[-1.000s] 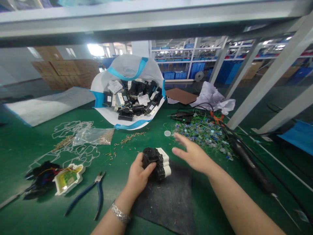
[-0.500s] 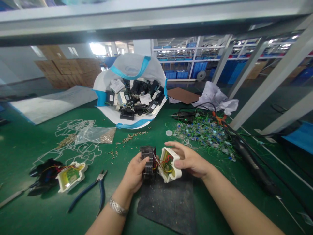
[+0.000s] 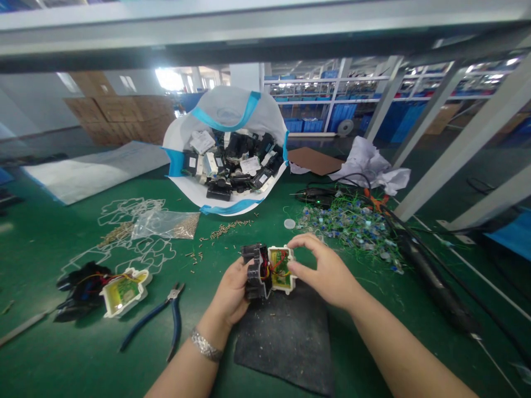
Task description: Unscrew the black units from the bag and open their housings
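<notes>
My left hand (image 3: 232, 290) grips the black half of an opened device (image 3: 254, 265), held above a dark grey mat (image 3: 286, 342). My right hand (image 3: 327, 271) pinches the white half (image 3: 281, 268), which shows a green circuit board and red and yellow wires that run across to the black half. The two halves are spread apart like an open shell. A silver bracelet sits on my left wrist.
A white and blue bag (image 3: 226, 149) full of black and white devices lies at the back. Blue-handled pliers (image 3: 166, 318) and another opened device (image 3: 122, 290) lie at the left. A bag of small screws (image 3: 166, 224), loose screws, and a pile of blue and green wire pieces (image 3: 352, 224) lie on the green table.
One second ago my left hand held the closed device alone and my right hand hovered open. My right hand has since taken the white half and swung it apart from the black half.
</notes>
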